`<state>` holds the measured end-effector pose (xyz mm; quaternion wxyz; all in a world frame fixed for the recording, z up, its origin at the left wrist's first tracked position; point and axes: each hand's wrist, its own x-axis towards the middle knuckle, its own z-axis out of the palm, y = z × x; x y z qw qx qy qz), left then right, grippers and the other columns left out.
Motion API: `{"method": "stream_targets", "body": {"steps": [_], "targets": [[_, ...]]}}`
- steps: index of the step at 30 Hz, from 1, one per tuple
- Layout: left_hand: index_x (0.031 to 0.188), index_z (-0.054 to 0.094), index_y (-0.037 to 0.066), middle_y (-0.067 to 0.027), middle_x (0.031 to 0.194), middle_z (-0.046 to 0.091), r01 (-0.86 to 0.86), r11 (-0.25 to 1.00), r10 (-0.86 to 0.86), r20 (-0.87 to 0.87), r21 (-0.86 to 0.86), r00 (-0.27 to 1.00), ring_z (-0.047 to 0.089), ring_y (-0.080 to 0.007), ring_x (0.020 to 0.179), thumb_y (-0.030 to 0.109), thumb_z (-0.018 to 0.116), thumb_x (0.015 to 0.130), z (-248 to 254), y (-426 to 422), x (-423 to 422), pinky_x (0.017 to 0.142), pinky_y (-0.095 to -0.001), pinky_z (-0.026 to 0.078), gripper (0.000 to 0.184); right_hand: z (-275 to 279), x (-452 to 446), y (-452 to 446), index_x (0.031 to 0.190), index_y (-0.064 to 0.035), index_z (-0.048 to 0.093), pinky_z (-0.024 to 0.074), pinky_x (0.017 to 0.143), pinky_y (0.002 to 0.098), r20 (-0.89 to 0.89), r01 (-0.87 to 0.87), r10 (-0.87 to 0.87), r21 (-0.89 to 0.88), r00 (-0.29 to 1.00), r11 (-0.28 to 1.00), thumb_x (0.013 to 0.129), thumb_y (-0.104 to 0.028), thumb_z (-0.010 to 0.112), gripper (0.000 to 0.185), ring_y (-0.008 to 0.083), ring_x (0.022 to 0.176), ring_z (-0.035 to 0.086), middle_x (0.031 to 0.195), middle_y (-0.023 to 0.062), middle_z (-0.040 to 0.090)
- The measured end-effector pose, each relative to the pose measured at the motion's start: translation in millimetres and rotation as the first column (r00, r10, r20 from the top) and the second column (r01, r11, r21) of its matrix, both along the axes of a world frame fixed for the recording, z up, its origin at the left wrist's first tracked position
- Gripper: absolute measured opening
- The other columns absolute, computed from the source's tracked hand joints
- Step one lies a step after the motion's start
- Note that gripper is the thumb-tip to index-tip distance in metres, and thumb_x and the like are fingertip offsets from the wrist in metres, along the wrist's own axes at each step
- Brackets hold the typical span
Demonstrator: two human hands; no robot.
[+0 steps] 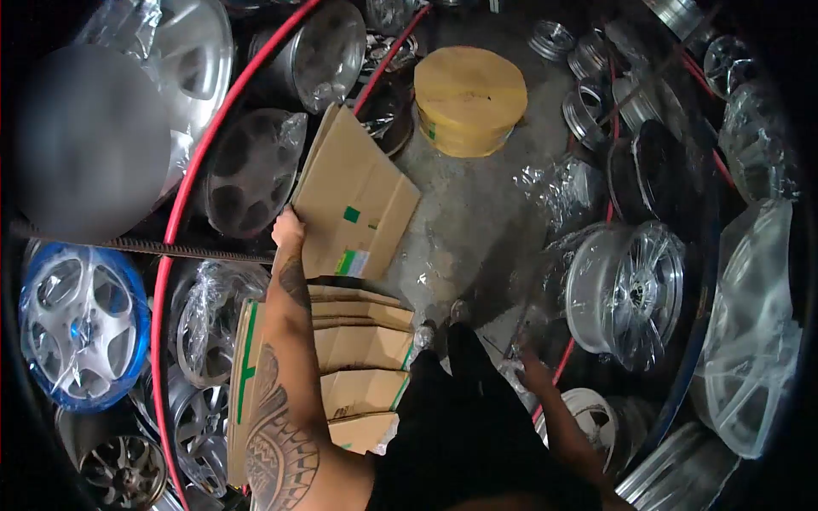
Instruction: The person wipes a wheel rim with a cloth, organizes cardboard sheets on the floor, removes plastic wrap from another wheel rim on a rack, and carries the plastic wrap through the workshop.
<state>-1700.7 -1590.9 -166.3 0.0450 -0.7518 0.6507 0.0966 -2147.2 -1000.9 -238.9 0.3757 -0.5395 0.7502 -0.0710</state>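
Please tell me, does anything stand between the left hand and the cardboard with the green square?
Nothing visible does: the left hand grips this cardboard directly at its left edge. The other cardboard pieces lower in the picture are not between them.

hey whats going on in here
A person's left hand grips the edge of a flat cardboard piece, with more folded cardboard beside the legs. The right hand is low on the other side; whether it holds anything is unclear. Wheel rims line both sides, and a round, yellowish package sits on the floor ahead.
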Motion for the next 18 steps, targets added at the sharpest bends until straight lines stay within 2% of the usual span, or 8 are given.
{"method": "stream_targets", "body": {"steps": [1,3,6,10,12,14,16,18], "targets": [[0.137,0.043,0.017,-0.0134,0.121,0.064,-0.031,0.999,0.031,0.020,-0.016,0.999,0.064,-0.0364,0.109,0.031,0.070,0.084,-27,-3,5,0.086,-0.0489,0.054,0.062,-19,6,65,0.115,-0.0059,0.065,0.0467,0.097,0.0471,-0.088,-0.010,0.006,-0.040,0.996,0.999,0.083,-0.025,0.067,0.037,0.0422,0.113,0.057,0.123,0.0250,0.060],[0.133,0.041,0.016,-0.0137,0.128,0.059,-0.015,1.000,0.015,0.007,0.007,1.000,0.061,-0.0361,0.114,0.034,0.068,0.086,-51,-5,10,0.089,-0.0516,0.051,0.057,33,30,97,0.107,-0.0059,0.069,0.0493,0.091,0.0444,0.092,0.227,-0.280,0.373,0.956,0.900,0.085,-0.030,0.068,0.033,0.0401,0.106,0.062,0.112,0.0233,0.066],[0.129,0.044,0.016,-0.0117,0.129,0.059,-0.075,0.997,0.072,0.079,0.024,0.994,0.059,-0.0338,0.117,0.029,0.061,0.090,-37,20,-7,0.089,-0.0546,0.049,0.045,24,48,144,0.102,-0.0047,0.071,0.0505,0.087,0.0436,0.079,0.464,-0.538,0.412,0.839,0.784,0.087,-0.030,0.066,0.030,0.0377,0.100,0.065,0.102,0.0223,0.069],[0.140,0.038,0.021,-0.0100,0.131,0.057,0.108,0.994,-0.113,0.222,0.033,0.969,0.058,-0.0335,0.117,0.020,0.056,0.092,-79,15,8,0.089,-0.0577,0.046,0.051,-9,40,153,0.107,-0.0055,0.069,0.0521,0.080,0.0411,0.067,0.297,-0.327,0.280,0.943,0.913,0.091,-0.022,0.059,0.026,0.0331,0.095,0.068,0.098,0.0221,0.070],[0.150,0.026,0.025,-0.0133,0.140,0.049,0.135,0.991,-0.135,0.230,0.016,0.964,0.053,-0.0322,0.123,0.020,0.057,0.090,-80,36,1,0.092,-0.0579,0.044,0.067,-8,30,135,0.111,-0.0052,0.068,0.0519,0.080,0.0386,0.278,0.455,-0.467,0.112,0.839,0.884,0.090,-0.019,0.060,0.026,0.0291,0.092,0.069,0.097,0.0218,0.070],[0.154,0.020,0.027,-0.0134,0.145,0.044,0.176,0.978,-0.138,0.291,-0.111,0.947,0.050,-0.0306,0.126,0.018,0.056,0.090,-94,57,9,0.093,-0.0580,0.043,0.074,3,24,111,0.113,-0.0029,0.063,0.0491,0.075,0.0310,0.188,0.602,-0.629,0.186,0.754,0.777,0.088,-0.006,0.063,0.025,0.0151,0.081,0.059,0.094,0.0034,0.065],[0.155,0.016,0.027,-0.0139,0.148,0.041,0.149,0.985,-0.124,0.257,-0.082,0.958,0.048,-0.0315,0.127,0.019,0.058,0.090,-100,74,21,0.095,-0.0581,0.042,0.078,67,29,61,0.113,-0.0027,0.066,0.0510,0.082,0.0366,0.191,0.618,-0.604,-0.015,0.773,0.786,0.089,-0.009,0.061,0.025,0.0279,0.094,0.067,0.101,0.0180,0.069],[0.157,0.011,0.028,-0.0144,0.150,0.037,0.115,0.992,-0.101,0.222,-0.052,0.970,0.047,-0.0324,0.128,0.020,0.060,0.089,-104,92,33,0.097,-0.0582,0.041,0.083,126,22,34,0.113,-0.0017,0.065,0.0493,0.089,0.0362,0.032,0.550,-0.549,-0.048,0.835,0.834,0.089,-0.008,0.062,0.025,0.0288,0.102,0.065,0.111,0.0171,0.067]]}}
